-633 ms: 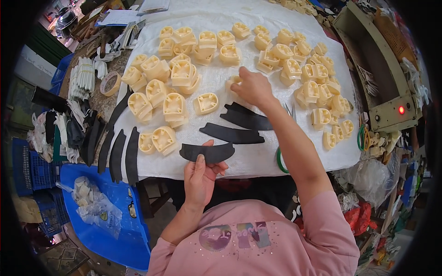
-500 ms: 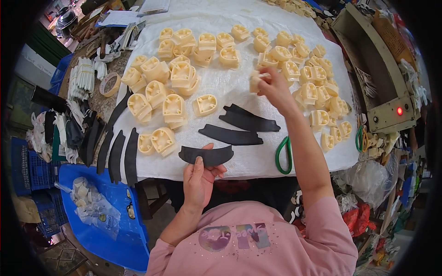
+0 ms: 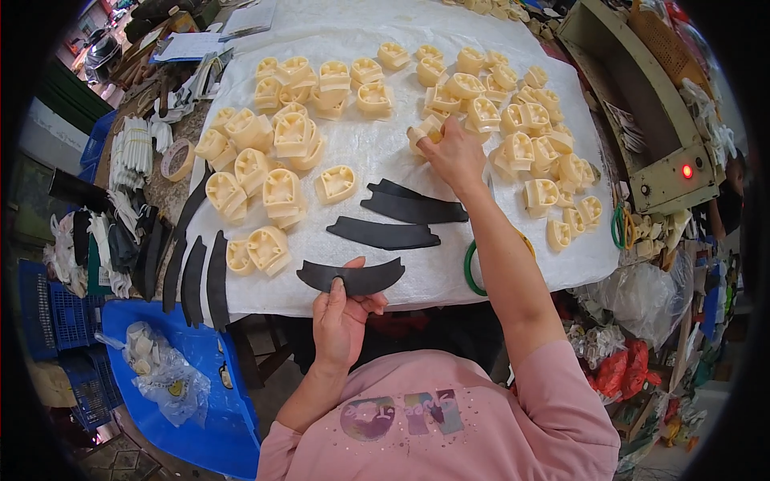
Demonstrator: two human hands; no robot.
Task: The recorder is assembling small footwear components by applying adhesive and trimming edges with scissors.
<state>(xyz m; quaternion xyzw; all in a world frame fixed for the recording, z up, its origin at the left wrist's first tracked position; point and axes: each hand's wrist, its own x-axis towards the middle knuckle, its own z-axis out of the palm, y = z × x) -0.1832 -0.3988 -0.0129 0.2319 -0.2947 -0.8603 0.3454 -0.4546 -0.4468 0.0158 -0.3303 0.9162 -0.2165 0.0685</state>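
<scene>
My left hand (image 3: 341, 325) pinches a curved black strip (image 3: 365, 277) of thin sheet material, thumb on top and fingers beneath, just over the table's near edge. Farther out, my right hand (image 3: 457, 158) closes round a cream heel block (image 3: 423, 136), a hollow D-shaped piece; my fingers partly cover it. Between the hands lie more curved strips, one nearer (image 3: 383, 232) and an overlapping pair (image 3: 413, 206) beyond it. A lone heel block (image 3: 336, 184) sits left of these strips.
Many heel blocks stand in clusters left (image 3: 250, 128) and right (image 3: 533, 152) on the white-covered table (image 3: 385, 152). Long black strips (image 3: 216, 280) hang over its left edge. A green ring (image 3: 472, 271) is partly behind my right forearm. A metal box (image 3: 670, 180) with a red light stands right.
My right hand has moved slightly left with the heel block, lower among the other blocks. The black strip in my left hand is tilted differently, its upper edge more curved. The whole view has shifted slightly.
</scene>
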